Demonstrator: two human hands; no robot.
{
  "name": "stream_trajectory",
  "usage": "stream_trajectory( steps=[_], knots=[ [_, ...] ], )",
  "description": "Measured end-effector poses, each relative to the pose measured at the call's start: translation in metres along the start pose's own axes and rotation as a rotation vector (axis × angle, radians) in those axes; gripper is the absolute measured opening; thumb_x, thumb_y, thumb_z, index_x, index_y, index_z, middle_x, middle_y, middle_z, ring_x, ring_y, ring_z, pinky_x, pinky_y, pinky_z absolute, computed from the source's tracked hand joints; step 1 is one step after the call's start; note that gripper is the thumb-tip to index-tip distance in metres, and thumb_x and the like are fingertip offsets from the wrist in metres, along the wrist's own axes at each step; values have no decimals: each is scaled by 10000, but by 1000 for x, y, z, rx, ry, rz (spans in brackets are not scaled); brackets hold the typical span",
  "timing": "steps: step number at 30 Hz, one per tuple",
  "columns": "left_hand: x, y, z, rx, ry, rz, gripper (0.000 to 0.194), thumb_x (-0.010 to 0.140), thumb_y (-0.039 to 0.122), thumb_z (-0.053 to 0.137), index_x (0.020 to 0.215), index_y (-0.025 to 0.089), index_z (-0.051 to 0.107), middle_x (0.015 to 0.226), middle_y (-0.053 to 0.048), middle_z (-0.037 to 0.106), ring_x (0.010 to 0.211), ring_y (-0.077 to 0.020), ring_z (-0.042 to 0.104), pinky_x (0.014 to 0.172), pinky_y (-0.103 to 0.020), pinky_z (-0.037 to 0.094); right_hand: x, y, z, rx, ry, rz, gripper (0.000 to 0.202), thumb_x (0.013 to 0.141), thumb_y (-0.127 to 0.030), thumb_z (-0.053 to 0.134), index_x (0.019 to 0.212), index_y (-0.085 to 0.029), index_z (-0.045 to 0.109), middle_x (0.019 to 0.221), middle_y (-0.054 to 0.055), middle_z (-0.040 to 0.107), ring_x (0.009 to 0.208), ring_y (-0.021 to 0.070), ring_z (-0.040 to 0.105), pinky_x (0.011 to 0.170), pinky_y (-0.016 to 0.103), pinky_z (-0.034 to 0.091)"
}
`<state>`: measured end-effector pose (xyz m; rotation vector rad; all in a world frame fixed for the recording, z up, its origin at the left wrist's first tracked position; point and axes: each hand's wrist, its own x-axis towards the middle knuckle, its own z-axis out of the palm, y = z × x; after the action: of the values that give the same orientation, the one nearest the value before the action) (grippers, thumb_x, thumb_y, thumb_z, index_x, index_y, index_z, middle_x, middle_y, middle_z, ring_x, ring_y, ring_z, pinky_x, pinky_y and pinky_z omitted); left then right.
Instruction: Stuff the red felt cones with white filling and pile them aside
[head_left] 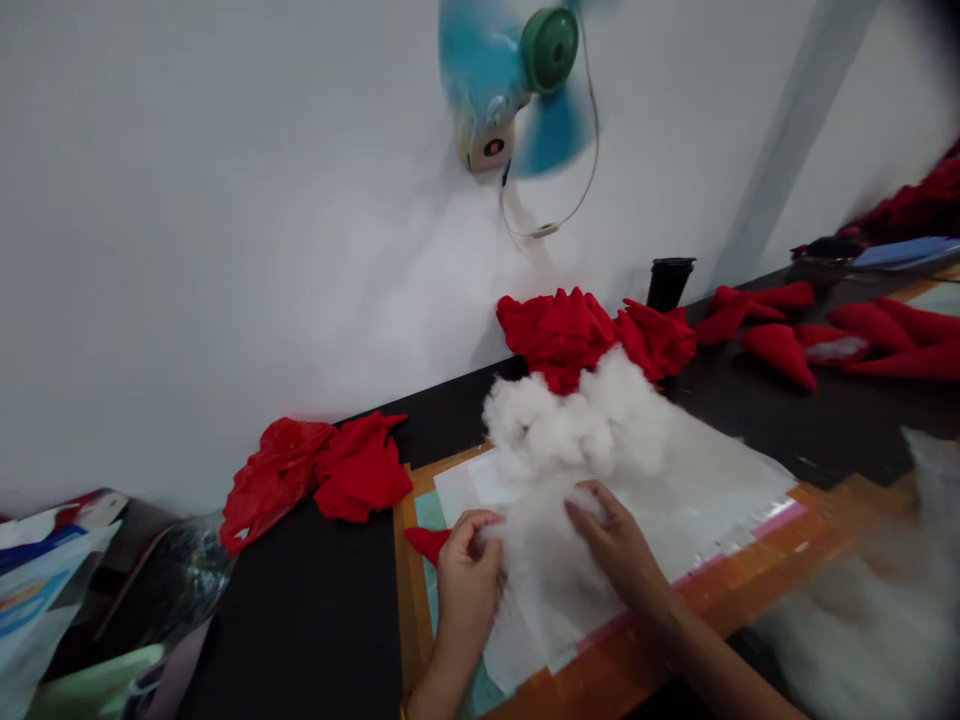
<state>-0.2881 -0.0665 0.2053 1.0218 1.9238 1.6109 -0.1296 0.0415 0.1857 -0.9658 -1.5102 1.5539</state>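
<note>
Over the left edge of the white sheet (720, 490), my left hand (471, 565) has its fingers closed round a small red fabric piece (427, 543), whose pointed end sticks out to the left. White fluff shows at its fingertips. My right hand (609, 535) is just to the right, its curled fingers pinching a tuft of white stuffing (559, 540) that lies between both hands. Behind them a fluffy heap of white stuffing (600, 420) rests on the sheet.
Red fabric (559, 335) is heaped by the wall, with more red cloth (364, 465) at left. Stuffed red pieces (780, 350) and a black cup (670, 284) stand right. A fan (551, 50) hangs above; blurred stuffing (862, 620) fills the lower right.
</note>
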Motion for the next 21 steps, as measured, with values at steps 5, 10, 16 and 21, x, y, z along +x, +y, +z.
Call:
stream_trajectory(
  steps=[5, 10, 16, 21],
  knots=[
    [-5, 2, 13, -18, -110, 23, 310, 628, 93, 502, 856, 194, 686, 876, -24, 684, 781, -176, 605, 697, -249, 453, -4, -14, 0, -101, -220, -99, 465, 833, -513, 583, 1194, -230, 509, 975, 35, 635, 738, 176, 583, 659, 274, 481],
    [-7, 4, 21, 46, -180, -10, 302, 649, 105, 530, 899, 185, 681, 794, -13, 678, 722, -175, 583, 676, -257, 434, -5, -16, 3, -162, -255, -117, 346, 832, -531, 584, 915, -200, 638, 824, 42, 668, 787, 225, 606, 708, 301, 492],
    [-1, 7, 0, -2, -204, -62, 303, 706, 161, 589, 999, 179, 660, 929, -45, 684, 782, -174, 601, 715, -264, 456, 1, -15, -6, -78, -130, -47, 323, 807, -530, 631, 803, -206, 626, 758, 15, 660, 696, 190, 599, 645, 269, 482],
    [5, 25, 11, -82, -386, -59, 846, 631, 228, 772, 1388, 183, 396, 1386, -151, 484, 1158, -246, 532, 958, -338, 429, 9, -25, 13, -65, -338, -22, 336, 801, -515, 639, 833, -182, 678, 722, 12, 668, 661, 183, 591, 605, 264, 457]
  ],
)
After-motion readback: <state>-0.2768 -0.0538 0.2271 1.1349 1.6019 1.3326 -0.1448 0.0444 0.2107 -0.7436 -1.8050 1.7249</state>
